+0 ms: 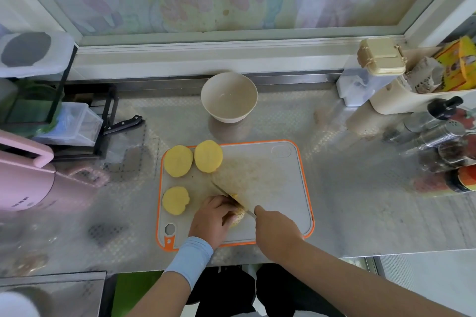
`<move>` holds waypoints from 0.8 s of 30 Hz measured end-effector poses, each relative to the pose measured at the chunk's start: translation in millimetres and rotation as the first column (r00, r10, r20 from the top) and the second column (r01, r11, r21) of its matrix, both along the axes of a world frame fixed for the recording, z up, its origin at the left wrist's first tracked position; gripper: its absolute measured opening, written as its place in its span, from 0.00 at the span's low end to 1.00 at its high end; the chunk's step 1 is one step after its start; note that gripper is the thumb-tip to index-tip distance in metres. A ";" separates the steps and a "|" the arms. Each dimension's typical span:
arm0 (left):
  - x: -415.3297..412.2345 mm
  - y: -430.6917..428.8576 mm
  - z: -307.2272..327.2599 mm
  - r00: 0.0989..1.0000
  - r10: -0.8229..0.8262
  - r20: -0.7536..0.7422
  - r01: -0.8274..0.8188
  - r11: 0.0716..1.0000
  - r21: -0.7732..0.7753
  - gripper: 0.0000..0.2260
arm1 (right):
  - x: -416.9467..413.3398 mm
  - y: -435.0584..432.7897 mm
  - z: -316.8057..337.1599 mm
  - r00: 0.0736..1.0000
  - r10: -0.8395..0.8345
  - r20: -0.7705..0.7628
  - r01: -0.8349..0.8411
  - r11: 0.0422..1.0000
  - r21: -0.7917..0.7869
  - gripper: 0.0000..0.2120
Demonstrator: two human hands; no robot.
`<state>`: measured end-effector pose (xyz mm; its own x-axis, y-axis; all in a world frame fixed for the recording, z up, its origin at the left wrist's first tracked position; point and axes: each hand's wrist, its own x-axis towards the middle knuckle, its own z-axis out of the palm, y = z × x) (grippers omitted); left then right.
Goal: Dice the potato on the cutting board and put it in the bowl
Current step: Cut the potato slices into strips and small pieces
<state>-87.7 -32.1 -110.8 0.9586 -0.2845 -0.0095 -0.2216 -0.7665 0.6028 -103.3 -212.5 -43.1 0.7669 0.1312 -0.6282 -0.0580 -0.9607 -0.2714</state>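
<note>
Your left hand (211, 219), with a pale blue cuff at the wrist, has its fingers curled down over the remaining potato piece (239, 215) at the near edge of the orange-rimmed cutting board (278, 188). Your right hand (277, 233) is closed round the handle of the knife (221, 190), which is hidden in your fist. The blade lies slantwise across the potato piece, right against your left fingertips. Three yellow slices lie flat on the board's left side: two (178, 161) (208, 156) side by side at the far corner, overhanging the rim, and a third (176, 200) nearer you, just left of your left hand. The bowl (229, 100) stands on the steel counter (360, 201) beyond the board, apart from it — its pale inside shows bare right down to the bottom. At the far right a cream caddy (386, 103) holds a yellow packet (458, 67) and crumpled paper wrapping, with a gold-lidded clear container (381, 56) beside it. At the left sits a clear plastic box (77, 121) — its contents cannot be made out.
</note>
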 end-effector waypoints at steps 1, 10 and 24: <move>0.1 -0.4 0.8 1.000 0.000 -0.002 0.000 1.000 -0.002 0.11 | 2.1 1.4 -2.4 1.000 0.001 -0.001 -0.001 1.000 0.000 0.11; -4.4 -1.7 -2.3 1.000 0.013 0.002 -0.013 1.000 -0.011 0.11 | 6.2 6.9 -21.5 1.000 -0.027 0.015 0.027 1.000 0.012 0.08; -12.9 -3.6 2.7 0.996 0.088 0.035 -0.088 0.996 0.023 0.08 | 7.9 6.6 -11.1 0.998 -0.039 0.050 0.038 0.999 0.019 0.05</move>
